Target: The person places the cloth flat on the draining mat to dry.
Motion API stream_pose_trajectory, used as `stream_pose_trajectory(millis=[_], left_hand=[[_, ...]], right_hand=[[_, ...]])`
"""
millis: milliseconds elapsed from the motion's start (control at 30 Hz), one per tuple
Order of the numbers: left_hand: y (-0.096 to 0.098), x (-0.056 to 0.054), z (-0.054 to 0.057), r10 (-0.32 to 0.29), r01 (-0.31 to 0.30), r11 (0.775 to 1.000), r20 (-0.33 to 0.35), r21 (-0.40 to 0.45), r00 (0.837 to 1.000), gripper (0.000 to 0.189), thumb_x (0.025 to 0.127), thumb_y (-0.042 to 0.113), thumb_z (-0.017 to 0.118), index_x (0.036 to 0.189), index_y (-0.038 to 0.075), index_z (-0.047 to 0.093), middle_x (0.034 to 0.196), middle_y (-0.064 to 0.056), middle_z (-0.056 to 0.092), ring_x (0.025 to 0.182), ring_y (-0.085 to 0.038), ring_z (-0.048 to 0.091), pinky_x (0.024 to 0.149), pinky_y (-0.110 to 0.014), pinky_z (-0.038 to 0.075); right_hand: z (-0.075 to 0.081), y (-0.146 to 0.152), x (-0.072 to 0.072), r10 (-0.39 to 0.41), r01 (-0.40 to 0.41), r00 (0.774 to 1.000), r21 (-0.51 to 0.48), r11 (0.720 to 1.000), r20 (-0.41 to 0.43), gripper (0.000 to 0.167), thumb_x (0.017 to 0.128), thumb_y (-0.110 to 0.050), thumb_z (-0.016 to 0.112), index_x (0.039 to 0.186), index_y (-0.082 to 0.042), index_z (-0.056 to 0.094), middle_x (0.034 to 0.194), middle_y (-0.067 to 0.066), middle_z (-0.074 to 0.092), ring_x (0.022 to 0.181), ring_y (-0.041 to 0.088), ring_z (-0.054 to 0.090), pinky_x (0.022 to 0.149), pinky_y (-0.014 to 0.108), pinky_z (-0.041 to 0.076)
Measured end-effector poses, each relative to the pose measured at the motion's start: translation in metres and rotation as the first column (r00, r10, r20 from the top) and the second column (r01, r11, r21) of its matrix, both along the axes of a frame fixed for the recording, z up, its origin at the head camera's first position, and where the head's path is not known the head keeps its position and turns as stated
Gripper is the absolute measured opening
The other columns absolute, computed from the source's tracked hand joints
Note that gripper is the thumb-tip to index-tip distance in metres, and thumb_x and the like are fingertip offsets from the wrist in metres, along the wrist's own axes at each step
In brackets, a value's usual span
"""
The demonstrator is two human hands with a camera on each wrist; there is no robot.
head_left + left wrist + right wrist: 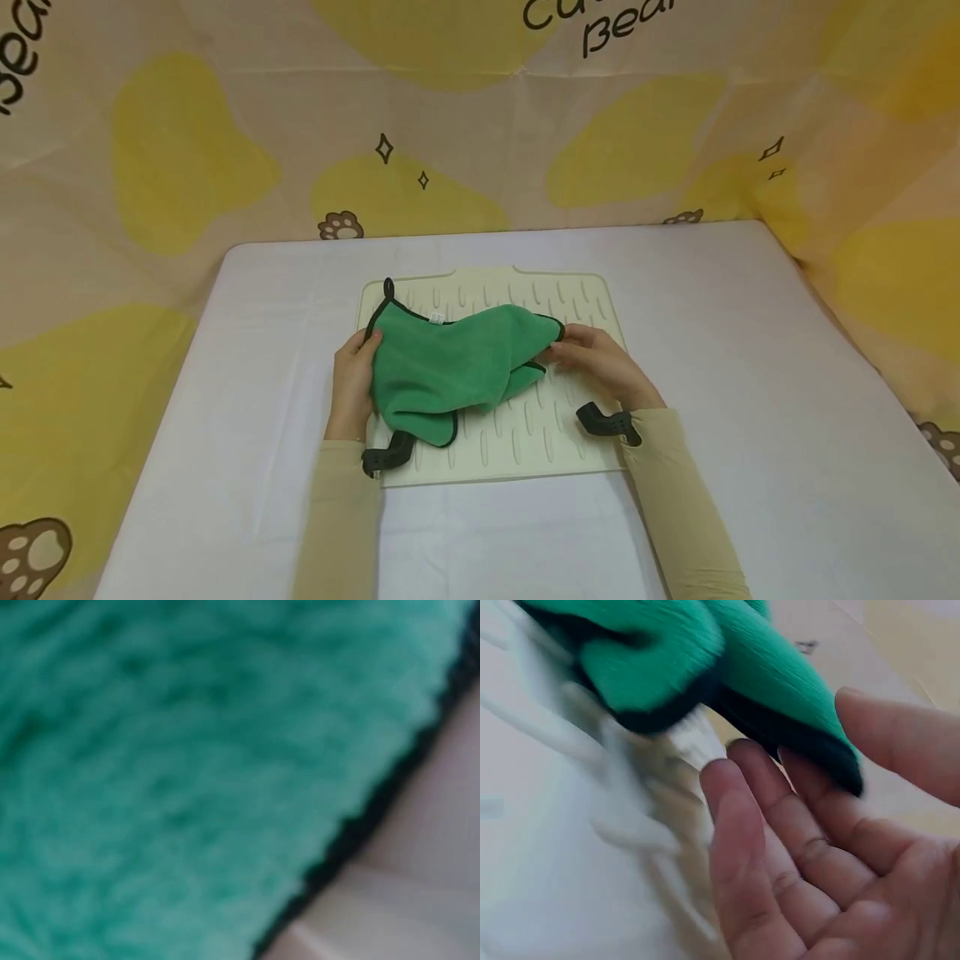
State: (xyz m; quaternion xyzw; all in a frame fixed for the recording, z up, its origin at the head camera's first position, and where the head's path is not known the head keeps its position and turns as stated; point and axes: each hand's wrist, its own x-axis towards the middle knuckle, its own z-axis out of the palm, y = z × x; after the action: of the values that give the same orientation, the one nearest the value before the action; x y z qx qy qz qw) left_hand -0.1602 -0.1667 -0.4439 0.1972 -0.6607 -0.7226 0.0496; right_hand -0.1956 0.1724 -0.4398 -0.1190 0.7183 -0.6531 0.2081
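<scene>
A green cloth (pixel 450 354) with dark edging, a hanging loop and a small white label is stretched, partly folded, between both hands. My left hand (pixel 352 379) grips its left edge, the thumb lying over the front. Close up in the left wrist view, the fuzzy cloth (pixel 187 780) fills most of the picture and hides the fingers. At the right corner is my right hand (pixel 600 358). In the right wrist view its fingers (pixel 802 817) reach under the dark-edged corner and touch it, while the thumb stands apart from them.
Beneath the cloth a pale cream ridged mat (pixel 517 442) lies on the white-covered table (pixel 262 417). A patterned yellow and beige sheet (pixel 450 117) hangs behind the table and at its sides. Black wrist mounts (pixel 390 454) are worn at both sleeves.
</scene>
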Motion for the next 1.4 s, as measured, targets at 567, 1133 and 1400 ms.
stream_pose_trajectory(millis=[567, 1133, 1400], left_hand=[[0.0, -0.003, 0.0, -0.001, 0.0, 1.0, -0.034, -0.026, 0.999, 0.035, 0.097, 0.018, 0.054, 0.121, -0.007, 0.058, 0.106, -0.01, 0.06, 0.09, -0.012, 0.054, 0.079, -0.021, 0.044], [-0.007, -0.035, 0.005, -0.004, 0.008, 0.995, 0.042, -0.095, 0.999, 0.036, 0.097, 0.018, 0.053, 0.121, -0.009, 0.058, 0.112, -0.018, 0.058, 0.091, -0.017, 0.054, 0.079, -0.023, 0.045], [-0.015, -0.04, 0.005, -0.127, 0.188, 0.924, 0.195, -0.334, 0.973, 0.044, 0.1, 0.027, 0.045, 0.127, -0.006, 0.054, 0.132, -0.021, 0.051, 0.121, -0.032, 0.045, 0.101, -0.039, 0.037]], right_hand=[[0.006, -0.008, -0.006, -0.318, 0.314, 0.948, -0.276, 0.909, 0.031, 0.013, 0.1, -0.021, 0.048, 0.102, -0.009, 0.053, 0.086, -0.004, 0.061, 0.075, 0.006, 0.058, 0.072, 0.021, 0.047], [0.019, -0.006, -0.061, -0.383, 0.381, 0.923, -0.068, 0.922, -0.022, 0.017, 0.097, -0.02, 0.055, 0.095, -0.003, 0.055, 0.066, -0.007, 0.059, 0.055, 0.004, 0.054, 0.055, 0.018, 0.047], [0.008, -0.004, -0.062, -0.315, 0.311, 0.949, 0.115, 0.943, 0.017, 0.045, 0.1, -0.028, 0.046, 0.125, 0.009, 0.048, 0.101, 0.0, 0.051, 0.08, 0.003, 0.051, 0.073, 0.017, 0.044]])
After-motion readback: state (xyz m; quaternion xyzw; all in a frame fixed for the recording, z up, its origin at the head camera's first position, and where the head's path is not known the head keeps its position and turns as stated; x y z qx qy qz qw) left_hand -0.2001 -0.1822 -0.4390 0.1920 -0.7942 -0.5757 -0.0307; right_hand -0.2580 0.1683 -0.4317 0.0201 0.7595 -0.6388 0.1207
